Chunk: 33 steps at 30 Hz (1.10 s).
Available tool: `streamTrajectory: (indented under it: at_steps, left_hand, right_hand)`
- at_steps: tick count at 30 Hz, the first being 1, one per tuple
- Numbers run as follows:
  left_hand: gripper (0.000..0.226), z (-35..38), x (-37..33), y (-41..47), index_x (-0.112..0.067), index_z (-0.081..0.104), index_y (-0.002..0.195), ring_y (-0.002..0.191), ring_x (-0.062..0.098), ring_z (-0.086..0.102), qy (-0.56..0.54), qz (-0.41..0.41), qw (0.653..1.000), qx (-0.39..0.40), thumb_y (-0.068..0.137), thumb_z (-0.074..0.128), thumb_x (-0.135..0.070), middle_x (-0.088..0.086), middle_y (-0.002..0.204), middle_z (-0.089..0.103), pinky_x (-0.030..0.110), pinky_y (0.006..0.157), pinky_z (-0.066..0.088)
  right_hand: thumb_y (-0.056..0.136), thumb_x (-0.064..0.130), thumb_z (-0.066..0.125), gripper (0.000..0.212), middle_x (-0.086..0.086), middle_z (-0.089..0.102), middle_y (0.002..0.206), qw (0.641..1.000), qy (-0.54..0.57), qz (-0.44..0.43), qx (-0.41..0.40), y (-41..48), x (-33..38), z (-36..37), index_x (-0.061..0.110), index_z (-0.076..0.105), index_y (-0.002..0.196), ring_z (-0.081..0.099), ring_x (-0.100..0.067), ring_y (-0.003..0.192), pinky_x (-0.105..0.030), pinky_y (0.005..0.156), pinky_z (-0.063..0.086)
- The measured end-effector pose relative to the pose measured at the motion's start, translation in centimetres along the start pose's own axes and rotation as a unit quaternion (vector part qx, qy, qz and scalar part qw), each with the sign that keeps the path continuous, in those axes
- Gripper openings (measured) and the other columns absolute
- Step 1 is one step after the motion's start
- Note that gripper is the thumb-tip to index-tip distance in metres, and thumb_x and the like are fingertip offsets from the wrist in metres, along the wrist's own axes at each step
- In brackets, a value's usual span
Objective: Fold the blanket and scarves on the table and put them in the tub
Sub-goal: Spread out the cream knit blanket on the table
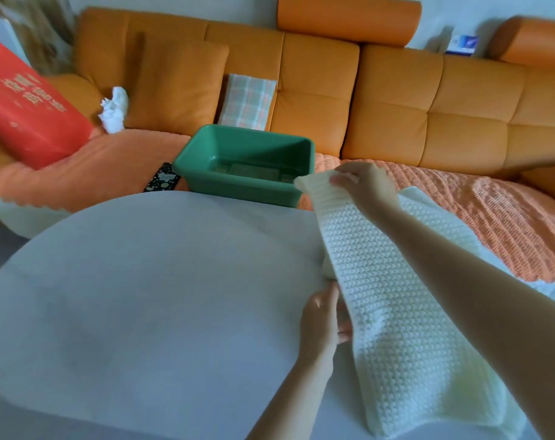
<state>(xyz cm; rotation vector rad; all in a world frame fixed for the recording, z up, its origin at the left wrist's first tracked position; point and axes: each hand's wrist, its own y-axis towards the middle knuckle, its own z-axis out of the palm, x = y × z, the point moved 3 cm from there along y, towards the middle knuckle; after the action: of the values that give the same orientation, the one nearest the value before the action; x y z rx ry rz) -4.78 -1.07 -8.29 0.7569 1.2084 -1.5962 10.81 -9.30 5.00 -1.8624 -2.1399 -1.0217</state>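
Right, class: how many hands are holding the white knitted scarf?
2. The left hand pinches the white knitted scarf at its left edge, over the table; the right hand grips its far end, beside the green tub.

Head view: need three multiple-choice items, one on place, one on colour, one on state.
1. Where does the tub stand? A on the table, B on the sofa, C on the floor.
2. What colour is the scarf? A white, B red, C green.
3. The scarf is: A folded in the tub, B held by both hands, C lying untouched.
Answers: 1 B, it sits on the seat cushion. 2 A, the knit is plainly white. 3 B, the left hand holds its near edge and the right hand its far end.
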Motion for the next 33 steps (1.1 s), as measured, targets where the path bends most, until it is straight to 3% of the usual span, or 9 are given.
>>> streamTrajectory:
  at_steps: [3, 9, 13, 16, 18, 20, 23, 28, 33]
  left_hand:
    - [0.029, 0.5, 0.4, -2.4, -0.023, 0.056, 0.062, 0.050, 0.005, 0.044, 0.023, -0.021, 0.998, 0.059, 0.076, 0.063, -0.047, -0.006, 0.057, 0.051, 0.022, 0.049, 0.029]
    - [0.041, -2.6, -0.4, -3.8, -0.012, 0.066, 0.095, 0.080, 0.014, 0.064, 0.025, 0.031, 0.997, 0.068, 0.070, 0.069, -0.045, 0.003, 0.088, 0.071, 0.027, 0.071, 0.048]
    - [0.012, -11.5, -3.8, -2.8, -0.009, 0.062, 0.086, 0.073, 0.020, 0.062, 0.020, 0.112, 0.986, -0.125, 0.089, 0.059, -0.021, 0.009, 0.084, 0.067, 0.035, 0.066, 0.049]
    - [0.025, -21.4, -8.2, -2.8, -0.005, 0.055, 0.077, 0.067, 0.020, 0.054, 0.154, 0.193, 0.932, -0.267, 0.088, 0.058, -0.027, 0.007, 0.071, 0.059, 0.032, 0.062, 0.041]
    - [0.018, -26.6, -9.9, -2.8, -0.008, 0.057, 0.083, 0.072, 0.020, 0.053, 0.291, 0.201, 0.877, -0.326, 0.090, 0.057, -0.024, 0.008, 0.082, 0.059, 0.026, 0.065, 0.041]
    - [0.029, -29.9, -9.4, -2.8, -0.008, 0.057, 0.114, 0.101, 0.028, 0.053, 0.434, 0.158, 0.803, -0.376, 0.090, 0.058, -0.026, 0.014, 0.116, 0.054, 0.036, 0.086, 0.042]
    - [0.043, -31.1, -6.3, -3.0, -0.006, 0.054, 0.125, 0.123, 0.037, 0.038, 0.571, 0.185, 0.704, -0.380, 0.093, 0.052, -0.035, 0.021, 0.133, 0.048, 0.051, 0.098, 0.036]
    - [0.062, -27.3, -0.8, -3.1, -0.021, 0.055, 0.127, 0.127, 0.023, 0.047, 0.669, 0.182, 0.692, -0.202, 0.096, 0.015, -0.056, 0.007, 0.137, 0.051, 0.038, 0.107, 0.018]
    - [0.066, -32.1, -1.6, -4.1, -0.023, 0.048, 0.136, 0.133, 0.018, 0.030, 0.700, 0.168, 0.661, -0.213, 0.094, 0.015, -0.062, 0.005, 0.143, 0.045, 0.035, 0.110, 0.011]
  right_hand:
    - [0.090, 0.031, 0.058, 0.025, 0.002, 0.068, 0.110, 1.000, -0.013, -0.005, 0.016, -0.5, 1.5, 1.4, 0.022, 0.068, 0.111, 0.061, -0.018, 0.098, -0.032, 0.076, 0.049]
    - [0.089, 0.030, 0.060, 0.021, -0.001, 0.070, 0.098, 0.999, 0.044, 0.022, 0.016, -0.4, 3.7, 4.8, 0.019, 0.070, 0.105, 0.059, -0.017, 0.080, -0.033, 0.069, 0.048]
    - [0.088, 0.032, 0.059, 0.019, 0.005, 0.068, 0.092, 0.997, 0.076, -0.010, 0.025, 0.5, 7.7, 8.0, 0.021, 0.071, 0.099, 0.059, -0.016, 0.082, -0.034, 0.067, 0.047]
    - [0.088, 0.033, 0.059, 0.018, 0.004, 0.065, 0.086, 0.997, 0.065, -0.038, 0.030, 1.2, 10.8, 11.0, 0.020, 0.070, 0.094, 0.059, -0.018, 0.087, -0.029, 0.059, 0.038]
    - [0.089, 0.036, 0.058, 0.032, -0.004, 0.064, 0.112, 0.996, 0.019, -0.048, 0.075, 1.0, 12.1, 14.3, 0.020, 0.064, 0.115, 0.055, -0.023, 0.110, -0.032, 0.076, 0.043]
    - [0.092, 0.042, 0.053, 0.058, -0.009, 0.037, 0.148, 0.974, -0.072, -0.065, 0.206, -0.9, 12.2, 18.4, 0.019, 0.039, 0.142, 0.034, -0.027, 0.135, -0.040, 0.106, 0.032]
    - [0.094, 0.053, 0.039, 0.070, -0.007, -0.005, 0.159, 0.913, -0.129, -0.121, 0.368, -5.5, 11.2, 23.2, 0.022, 0.012, 0.151, 0.003, -0.026, 0.146, -0.045, 0.117, 0.008]
    - [0.093, 0.059, 0.012, 0.070, -0.005, -0.022, 0.155, 0.888, -0.157, -0.150, 0.405, -9.4, 10.1, 26.1, 0.023, -0.013, 0.149, -0.022, -0.025, 0.142, -0.042, 0.115, -0.012]
    - [0.079, 0.069, -0.007, 0.077, -0.004, -0.023, 0.154, 0.908, -0.175, -0.162, 0.344, -10.3, 12.6, 28.0, 0.031, -0.018, 0.146, -0.026, -0.024, 0.140, -0.044, 0.116, -0.014]
